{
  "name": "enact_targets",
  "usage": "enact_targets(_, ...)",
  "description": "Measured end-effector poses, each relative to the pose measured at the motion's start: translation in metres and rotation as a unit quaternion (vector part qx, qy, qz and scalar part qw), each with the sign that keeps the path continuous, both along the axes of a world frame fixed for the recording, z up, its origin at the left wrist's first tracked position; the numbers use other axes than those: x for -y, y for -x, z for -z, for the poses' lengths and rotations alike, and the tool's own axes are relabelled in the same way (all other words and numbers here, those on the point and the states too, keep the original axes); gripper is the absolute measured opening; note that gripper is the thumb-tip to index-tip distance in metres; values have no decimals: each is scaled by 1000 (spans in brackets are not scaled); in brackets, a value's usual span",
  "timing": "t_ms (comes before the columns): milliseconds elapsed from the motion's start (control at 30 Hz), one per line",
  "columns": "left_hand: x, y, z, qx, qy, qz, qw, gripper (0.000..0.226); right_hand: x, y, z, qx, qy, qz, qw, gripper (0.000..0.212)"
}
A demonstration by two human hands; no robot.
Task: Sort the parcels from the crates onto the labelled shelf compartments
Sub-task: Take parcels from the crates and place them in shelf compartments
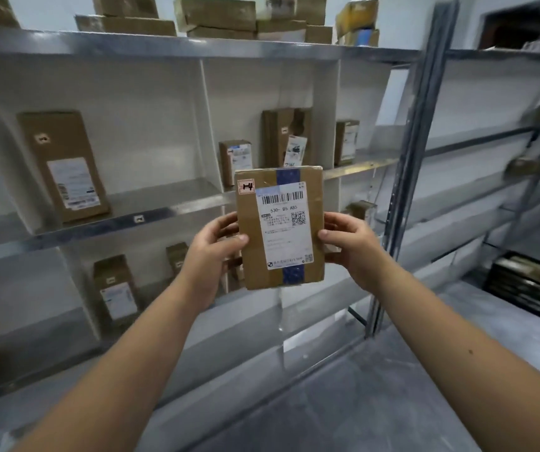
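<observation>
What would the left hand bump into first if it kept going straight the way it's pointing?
The left hand grips the cardboard parcel, which would travel along with it. Beyond that, it would probably meet the metal shelf edge just behind, though depth is hard to judge.

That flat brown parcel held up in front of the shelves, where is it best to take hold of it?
Take the parcel by its long side edges near the middle, one of the hands from each side, as the left hand and right hand do here. It is thin and upright, so pinching across its thickness at both sides probably holds it steady and leaves the label readable.
</observation>
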State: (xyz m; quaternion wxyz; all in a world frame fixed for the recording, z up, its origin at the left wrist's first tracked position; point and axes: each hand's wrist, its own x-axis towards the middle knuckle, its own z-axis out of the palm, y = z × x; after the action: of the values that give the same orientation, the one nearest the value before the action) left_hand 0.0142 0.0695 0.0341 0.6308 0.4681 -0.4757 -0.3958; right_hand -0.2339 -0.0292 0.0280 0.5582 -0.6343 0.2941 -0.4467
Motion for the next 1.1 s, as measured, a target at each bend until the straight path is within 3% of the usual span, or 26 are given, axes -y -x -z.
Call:
enact_targets(200, 84, 106, -4, -25, -3, 53, 998, 49, 60, 115, -6, -9, 2, 60, 998, 37)
enact_targets(400, 164, 191, 1, -45, -12, 88, 995, 57, 115, 204, -7, -10, -14, 107, 994, 49)
enact_targets(833, 371, 270, 21, -25, -26, 115, 993, 34, 297, 281, 12, -12, -6, 172, 985, 47)
enact_targets(1100, 519, 289, 5, -19, -14, 128, 992, 42, 449, 299, 2, 4, -22, 172, 985, 45)
